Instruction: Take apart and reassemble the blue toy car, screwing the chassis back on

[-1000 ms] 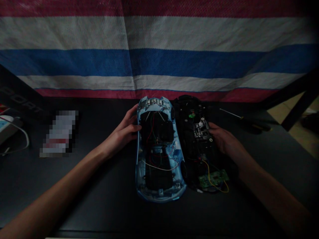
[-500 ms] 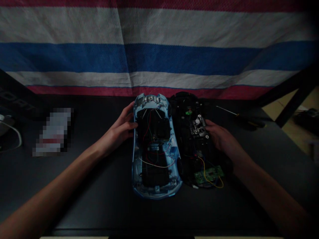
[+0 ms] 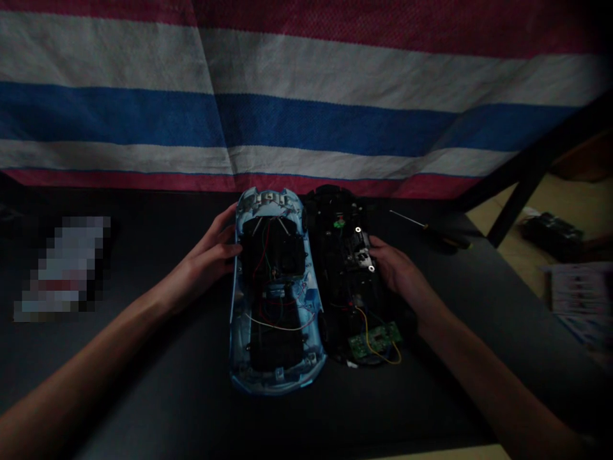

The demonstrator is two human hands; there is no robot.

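Note:
The blue body shell [image 3: 313, 306] of a toy car lies upside down on the dark table, its hollow inside facing up with thin red, green and white wires across it. My left hand [image 3: 211, 249] grips its left side, fingertips partly hidden by the edge. Against the shell's right side rests the black car chassis [image 3: 338, 268], with silver metal parts showing. Fingers of my right hand [image 3: 395, 265] are closed on the chassis's right edge. A green circuit board [image 3: 376, 340] with a yellow wire sits at the chassis's near end.
On the table [image 3: 182, 383] to the right lies a screwdriver [image 3: 440, 236]. A pixelated flat item [image 3: 64, 268] is at the left. Behind hangs a striped cloth [image 3: 306, 121]. A dark table frame [image 3: 520, 185] stands at the right, with a black object [image 3: 550, 233] beyond it.
The view has turned slightly right, so everything appears further left and more of the floor shows. Both hands stay at the same places on the shell and chassis.

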